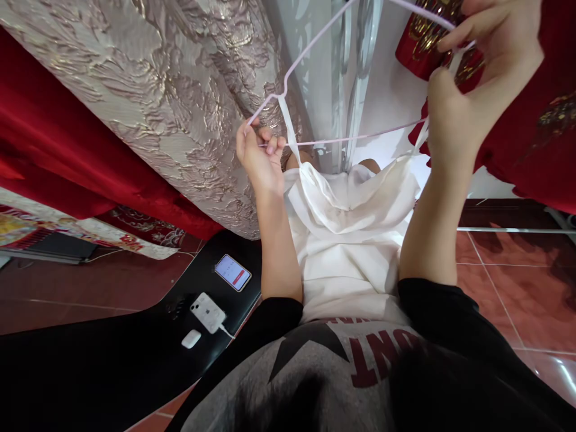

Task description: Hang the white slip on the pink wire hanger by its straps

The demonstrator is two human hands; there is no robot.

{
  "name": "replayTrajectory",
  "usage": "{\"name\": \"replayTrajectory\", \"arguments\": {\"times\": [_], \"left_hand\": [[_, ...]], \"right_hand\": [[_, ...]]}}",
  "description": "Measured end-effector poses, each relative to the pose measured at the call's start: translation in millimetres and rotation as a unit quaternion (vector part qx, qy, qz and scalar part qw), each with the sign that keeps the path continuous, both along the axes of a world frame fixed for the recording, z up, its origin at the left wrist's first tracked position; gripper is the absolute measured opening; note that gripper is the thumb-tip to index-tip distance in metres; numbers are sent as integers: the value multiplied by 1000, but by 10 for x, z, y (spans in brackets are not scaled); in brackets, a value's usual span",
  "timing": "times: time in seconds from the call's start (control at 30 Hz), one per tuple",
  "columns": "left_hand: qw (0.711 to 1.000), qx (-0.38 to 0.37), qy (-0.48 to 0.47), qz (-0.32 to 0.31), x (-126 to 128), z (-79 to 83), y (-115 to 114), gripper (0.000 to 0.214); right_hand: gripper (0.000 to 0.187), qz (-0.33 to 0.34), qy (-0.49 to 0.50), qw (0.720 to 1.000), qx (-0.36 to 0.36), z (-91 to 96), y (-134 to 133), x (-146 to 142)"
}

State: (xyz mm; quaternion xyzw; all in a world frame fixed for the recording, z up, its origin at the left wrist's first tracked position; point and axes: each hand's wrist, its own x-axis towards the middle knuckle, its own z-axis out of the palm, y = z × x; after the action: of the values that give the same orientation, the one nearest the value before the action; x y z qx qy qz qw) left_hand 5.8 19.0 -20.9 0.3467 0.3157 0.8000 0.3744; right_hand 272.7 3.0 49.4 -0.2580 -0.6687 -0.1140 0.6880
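A thin pale pink hanger is held up in front of me. A white strappy garment hangs from it, draped down against my chest. My left hand is closed on the hanger's left end, where one white strap loops over the wire. My right hand is raised at the upper right, with fingers pinched round the hanger's right end and the other strap.
A gold-embossed grey fabric and a red cloth hang at left. More red fabric hangs at right. On a black surface lie a lit phone, a white phone on a cable and a small white case. The floor is red tile.
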Motion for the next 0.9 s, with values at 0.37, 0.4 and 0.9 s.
{"name": "replayTrajectory", "arguments": {"times": [0.37,0.4,0.9], "left_hand": [[973,108,22,201,275,98,-243,32],[956,124,66,257,287,112,-283,40],[966,88,242,0,309,239,-362,16]], "right_hand": [[19,3,-152,949,-275,-673,16,-391],[22,6,-143,953,-268,-679,-6,-391],[39,-19,-94,966,-239,-732,-77,-385]]}}
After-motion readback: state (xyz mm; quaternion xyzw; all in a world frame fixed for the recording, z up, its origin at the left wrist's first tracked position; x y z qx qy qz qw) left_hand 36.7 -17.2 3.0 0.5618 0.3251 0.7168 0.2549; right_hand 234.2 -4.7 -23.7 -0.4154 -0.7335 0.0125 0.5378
